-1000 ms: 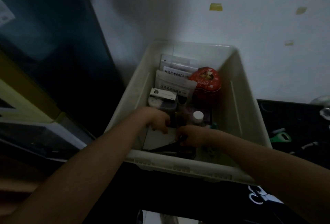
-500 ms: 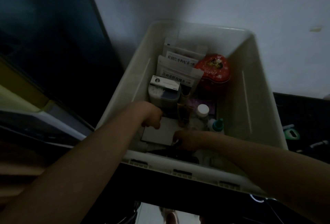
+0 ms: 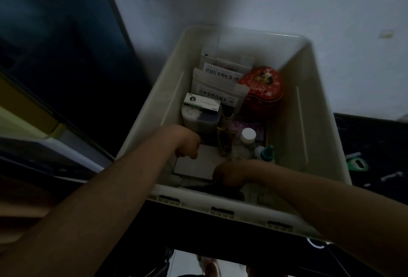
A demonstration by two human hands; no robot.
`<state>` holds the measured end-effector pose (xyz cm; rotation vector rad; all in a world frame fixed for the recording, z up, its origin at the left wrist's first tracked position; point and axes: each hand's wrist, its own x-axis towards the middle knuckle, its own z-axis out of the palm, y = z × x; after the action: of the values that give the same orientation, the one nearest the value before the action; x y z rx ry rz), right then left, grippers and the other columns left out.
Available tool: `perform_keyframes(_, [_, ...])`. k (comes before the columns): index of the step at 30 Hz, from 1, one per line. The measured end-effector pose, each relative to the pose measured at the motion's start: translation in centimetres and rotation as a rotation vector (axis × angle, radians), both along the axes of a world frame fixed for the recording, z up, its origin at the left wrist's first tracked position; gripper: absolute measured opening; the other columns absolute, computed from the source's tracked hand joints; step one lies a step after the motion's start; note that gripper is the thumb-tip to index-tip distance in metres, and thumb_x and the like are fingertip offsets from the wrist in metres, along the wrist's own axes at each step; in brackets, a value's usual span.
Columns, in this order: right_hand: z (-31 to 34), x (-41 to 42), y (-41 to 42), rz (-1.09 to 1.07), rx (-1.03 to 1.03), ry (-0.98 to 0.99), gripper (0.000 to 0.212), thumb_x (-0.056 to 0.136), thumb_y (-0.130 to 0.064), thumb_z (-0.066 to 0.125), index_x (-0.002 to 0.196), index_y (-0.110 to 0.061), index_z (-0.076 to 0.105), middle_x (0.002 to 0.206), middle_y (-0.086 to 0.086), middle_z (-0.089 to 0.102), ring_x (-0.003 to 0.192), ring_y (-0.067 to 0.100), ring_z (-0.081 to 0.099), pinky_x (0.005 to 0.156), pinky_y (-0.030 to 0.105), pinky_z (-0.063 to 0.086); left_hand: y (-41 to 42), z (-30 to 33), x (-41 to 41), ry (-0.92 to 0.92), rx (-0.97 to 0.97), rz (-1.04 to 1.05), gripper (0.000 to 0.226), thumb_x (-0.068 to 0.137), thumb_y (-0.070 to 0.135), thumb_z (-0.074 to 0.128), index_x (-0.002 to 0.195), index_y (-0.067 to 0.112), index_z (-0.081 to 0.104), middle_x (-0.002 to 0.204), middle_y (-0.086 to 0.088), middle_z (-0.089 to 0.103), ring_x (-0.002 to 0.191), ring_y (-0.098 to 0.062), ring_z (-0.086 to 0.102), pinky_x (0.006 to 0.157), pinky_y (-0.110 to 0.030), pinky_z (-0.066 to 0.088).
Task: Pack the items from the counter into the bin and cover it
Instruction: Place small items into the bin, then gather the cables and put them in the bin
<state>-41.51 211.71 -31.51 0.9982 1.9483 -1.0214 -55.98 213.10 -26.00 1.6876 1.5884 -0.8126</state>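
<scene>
— Landmark first?
— Cream bin (image 3: 309, 135), uncovered, set against the pale wall (image 3: 242, 0), on the dark desk (image 3: 379, 144).

— Inside the bin, far end?
— Two white pouches with printed labels (image 3: 217, 78), standing upright, one behind the other. Just beside them, toward the bin's right wall, a red heart-shaped tin (image 3: 262, 91).

— Middle of the bin?
— Clear container of cotton swabs (image 3: 199, 117) with a small white and green box lying on top, near the bin's left wall. Next to it a slim yellowish bottle (image 3: 225, 140), then a clear bottle with a white cap (image 3: 247, 140), then a small dropper bottle with a teal cap (image 3: 266, 153). Something purple under them, too dim to name.

— Near end of the bin?
— Flat white box (image 3: 194, 166) lying on the bin's floor. Beyond that, dark shapes by the near wall, too murky to tell.

— Left hand (image 3: 188, 145)?
— Down inside the bin, fingers curled at the far left corner of the flat white box, thumb on its top. Grip narrow, pinching that corner.

— Right hand (image 3: 229, 174)?
— Also inside the bin, at the box's near right corner, fingers curled under and hidden. Touching the box or a dark thing below: cannot tell, grip not readable.

— Outside the bin?
— On the desk to the bin's right, a small green tool (image 3: 356, 164).
</scene>
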Motion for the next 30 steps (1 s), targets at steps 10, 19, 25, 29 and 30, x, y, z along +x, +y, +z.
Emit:
perform_keyframes(10, [4.9,0.1,3.0,-0.19,0.18,0.361,0.032,0.09,-0.01,0.055,0.122,-0.01,0.058,0.12,0.014,0.062,0.105,0.03,0.062,0.092,0.042,0.053,0.1,-0.3,0.0,0.05,0.16,-0.027,0.036,0.094,0.016,0.048,0.129,0.011,0.051,0.124,-0.012,0.056,0.104,-0.027,0.059,0.08,-0.033,0.048])
perform_keyframes(19, [11.2,4.0,4.2,-0.699,0.753,0.976,0.022,0.096,-0.017,0.048,0.113,-0.012,0.062,0.105,-0.001,0.062,0.093,0.01,0.06,0.07,0.008,0.046,0.3,4.4,2.3,-0.333,1.156,0.37,0.016,0.096,0.025,0.042,0.109,0.02,0.049,0.093,0.001,0.059,0.077,-0.015,0.058,0.069,-0.037,0.052])
perform_keyframes(25, [13.1,13.2,5.3,-0.869,0.982,0.956,0.018,0.092,-0.013,0.053,0.101,-0.011,0.067,0.102,0.004,0.068,0.092,0.014,0.06,0.077,0.016,0.042,1.2,7.4,11.1,-0.502,1.183,0.15,0.021,0.091,0.019,0.047,0.11,0.011,0.054,0.099,-0.009,0.062,0.088,-0.025,0.058,0.077,-0.039,0.05])
perform_keyframes(29, [12.9,22.3,5.9,-1.131,0.998,0.905,0.018,0.091,-0.016,0.051,0.099,-0.014,0.068,0.102,0.005,0.07,0.095,0.019,0.064,0.088,0.031,0.051,2.3,7.6,18.6,-0.585,1.183,0.026,0.023,0.089,0.018,0.048,0.109,0.01,0.056,0.096,-0.008,0.061,0.09,-0.026,0.056,0.08,-0.042,0.047])
perform_keyframes(30, [12.7,24.6,5.9,-1.184,0.998,0.881,0.018,0.091,-0.016,0.051,0.098,-0.015,0.067,0.102,0.006,0.07,0.096,0.021,0.064,0.09,0.036,0.051,2.5,7.5,20.4,-0.573,1.178,0.001,0.025,0.089,0.017,0.048,0.111,0.01,0.056,0.097,-0.01,0.061,0.092,-0.028,0.056,0.081,-0.041,0.047])
